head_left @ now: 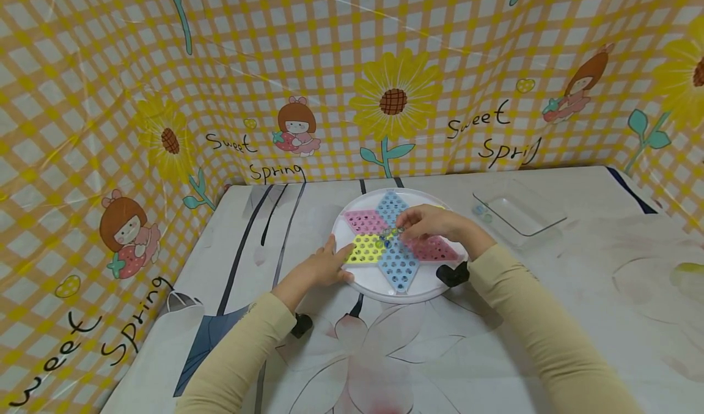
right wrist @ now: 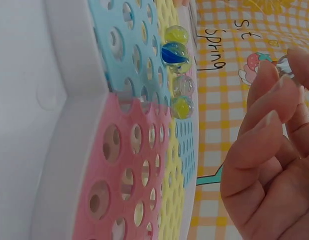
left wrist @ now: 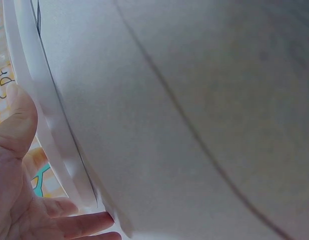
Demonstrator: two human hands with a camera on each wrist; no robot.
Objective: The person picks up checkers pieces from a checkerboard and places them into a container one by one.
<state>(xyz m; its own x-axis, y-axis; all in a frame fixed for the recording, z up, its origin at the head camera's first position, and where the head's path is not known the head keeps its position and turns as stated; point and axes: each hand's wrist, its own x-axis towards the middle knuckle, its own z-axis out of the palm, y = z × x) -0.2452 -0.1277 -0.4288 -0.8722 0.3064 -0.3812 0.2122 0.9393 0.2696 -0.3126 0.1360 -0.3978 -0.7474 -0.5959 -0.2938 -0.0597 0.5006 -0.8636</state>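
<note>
A round white Chinese checkers board (head_left: 423,292) lies on the table, its star made of blue, pink and yellow perforated sections. My left hand (head_left: 324,266) rests at the board's left edge; in the left wrist view its fingers (left wrist: 87,225) are fairly straight against the white rim (left wrist: 59,150). Over the middle of the star, my right hand (head_left: 431,223) pinches a clear marble (right wrist: 284,66) between thumb and fingertips. Several marbles sit on the board's centre, among them a blue-streaked one (right wrist: 175,54) and a yellow-green one (right wrist: 182,107).
To the right of the board stands a clear rectangular tray (head_left: 541,227), with a few small greenish and bluish marbles (head_left: 484,213) at its left end. A checked cloth (head_left: 330,47) printed with sunflowers hangs behind and left of the table. Black devices (head_left: 453,274) are at both wrists.
</note>
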